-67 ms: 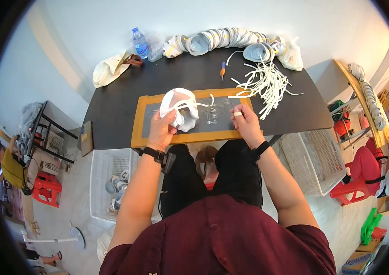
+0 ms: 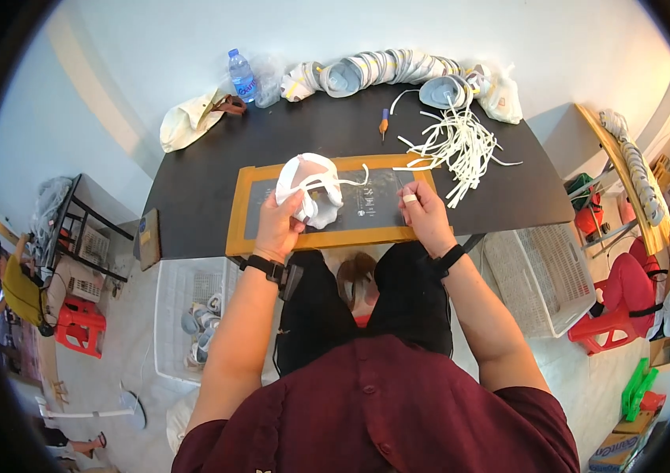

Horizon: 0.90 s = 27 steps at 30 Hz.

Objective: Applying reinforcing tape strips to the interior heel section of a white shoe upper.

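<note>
Your left grip (image 2: 278, 224) pinches the white piece (image 2: 323, 214) by its near left side, so it sits just right of your fingers, over the board (image 2: 370, 229). Your right grip (image 2: 423, 210), apart to the right, is pressed together; I cannot tell whether on anything.

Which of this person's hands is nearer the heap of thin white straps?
The right hand, wearing a pale finger band; the heap of straps lies just beyond it. The left hand, farther away, holds a curved white fabric piece.
</note>
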Tool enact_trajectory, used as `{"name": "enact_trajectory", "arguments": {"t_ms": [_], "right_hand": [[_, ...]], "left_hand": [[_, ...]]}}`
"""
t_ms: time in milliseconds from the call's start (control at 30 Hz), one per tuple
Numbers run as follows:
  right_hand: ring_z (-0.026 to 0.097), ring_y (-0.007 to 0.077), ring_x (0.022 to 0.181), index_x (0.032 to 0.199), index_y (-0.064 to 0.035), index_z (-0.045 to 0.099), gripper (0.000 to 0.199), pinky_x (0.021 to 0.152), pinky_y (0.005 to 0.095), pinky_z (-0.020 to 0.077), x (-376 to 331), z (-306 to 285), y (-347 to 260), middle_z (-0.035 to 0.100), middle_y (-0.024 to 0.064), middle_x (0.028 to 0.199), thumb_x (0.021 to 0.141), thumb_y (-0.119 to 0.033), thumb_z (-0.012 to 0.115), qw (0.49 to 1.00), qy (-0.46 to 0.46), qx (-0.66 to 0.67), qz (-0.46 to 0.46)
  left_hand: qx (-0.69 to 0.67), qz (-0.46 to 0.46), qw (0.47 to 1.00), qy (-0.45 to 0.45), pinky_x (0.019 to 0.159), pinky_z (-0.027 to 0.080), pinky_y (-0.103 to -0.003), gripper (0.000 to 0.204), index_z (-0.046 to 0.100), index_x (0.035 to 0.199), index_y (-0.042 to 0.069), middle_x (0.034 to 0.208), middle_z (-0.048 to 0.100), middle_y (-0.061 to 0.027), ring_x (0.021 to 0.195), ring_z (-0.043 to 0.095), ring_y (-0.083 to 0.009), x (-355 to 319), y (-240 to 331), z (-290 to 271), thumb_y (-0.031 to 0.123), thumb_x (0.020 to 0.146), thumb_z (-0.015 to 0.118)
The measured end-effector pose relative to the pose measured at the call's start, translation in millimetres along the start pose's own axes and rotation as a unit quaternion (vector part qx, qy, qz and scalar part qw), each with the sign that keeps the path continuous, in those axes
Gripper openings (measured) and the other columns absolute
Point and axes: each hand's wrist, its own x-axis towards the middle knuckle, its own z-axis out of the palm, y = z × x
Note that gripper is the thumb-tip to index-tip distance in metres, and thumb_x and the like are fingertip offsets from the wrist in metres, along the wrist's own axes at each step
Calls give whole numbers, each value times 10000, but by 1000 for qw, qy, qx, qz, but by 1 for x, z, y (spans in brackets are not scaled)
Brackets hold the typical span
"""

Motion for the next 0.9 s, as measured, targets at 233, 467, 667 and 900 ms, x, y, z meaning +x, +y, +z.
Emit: {"name": "enact_trajectory", "arguments": {"t_ms": [233,467,667,900], "right_hand": [[477,53,588,960,-60,572,165,548,222,409,-3,3,-1,542,-9,742,1025,-192,496,999,1,-43,-27],[474,45,586,958,-49,561,145,539,214,410,-13,-2,9,552,-9,756,1023,-162,497,999,7,-5,-31],[466,47,576,967,-52,559,134,531,210,407,-7,3,2,563,2,764,1022,-159,500,1000,4,2,-20],[474,47,571,933,-50,555,137,515,209,403,-5,0,6,557,0,751,1015,-151,512,999,20,14,-37]], "left_hand": [[-20,-6,999,32,412,361,-202,314,579,1135,104,894,639,2,662,599,-75,-7,3,-3,134,855,718],[-31,-15,999,16,408,381,-194,280,595,1140,94,895,646,12,642,588,-69,-12,-8,-3,128,884,703],[2,-86,996,9,412,356,-196,284,587,1147,98,911,639,9,665,585,-72,4,5,-4,129,885,692],[-61,-176,982,45,387,288,-192,284,574,1166,103,950,658,-11,734,625,-86,30,9,-7,135,895,653]]}}
